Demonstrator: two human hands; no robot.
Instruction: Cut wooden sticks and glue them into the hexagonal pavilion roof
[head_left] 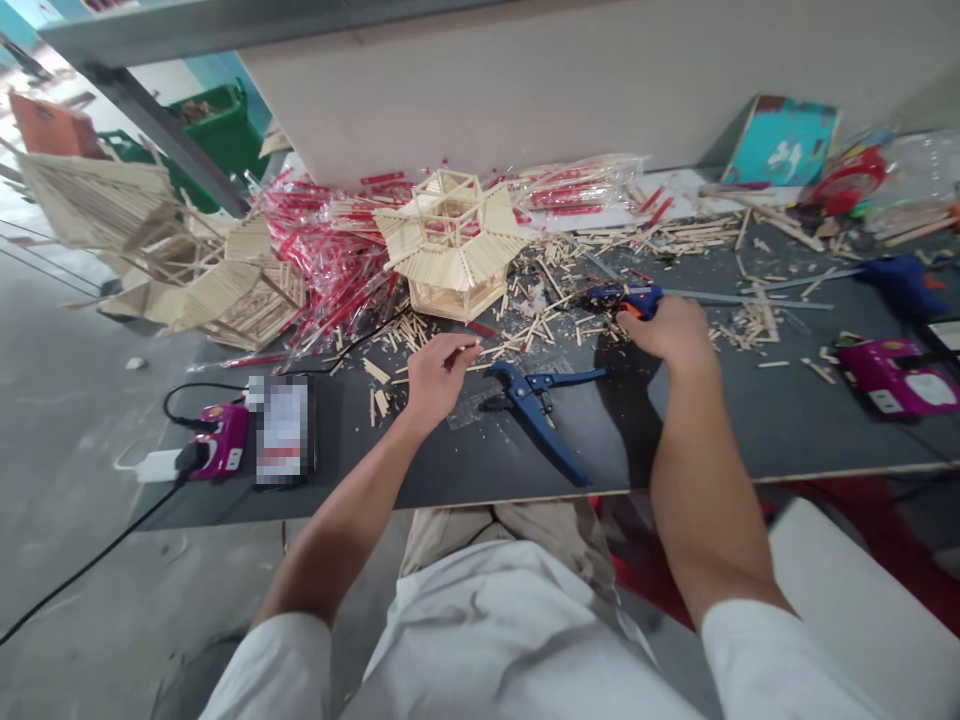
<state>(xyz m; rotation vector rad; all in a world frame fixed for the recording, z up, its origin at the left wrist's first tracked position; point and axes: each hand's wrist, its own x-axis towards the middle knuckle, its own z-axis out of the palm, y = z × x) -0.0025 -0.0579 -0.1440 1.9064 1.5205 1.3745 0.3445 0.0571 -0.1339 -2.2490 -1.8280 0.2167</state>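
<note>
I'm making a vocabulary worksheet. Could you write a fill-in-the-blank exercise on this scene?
1. The right hand is on a glue gun coloured blue and ____.
2. The cutter on the table is coloured ____.
3. The phone lies to the ____ of the cutter.
4. The model house beyond the left hand is built of wooden ____.

Missing words: orange; blue; left; sticks.

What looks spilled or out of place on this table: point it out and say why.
Stick scraps lie strewn over the table around the stick model, and crumpled red-and-clear wrappers are heaped left of it. They look like litter crowding the work surface; I can't make out any clear damage.
</note>
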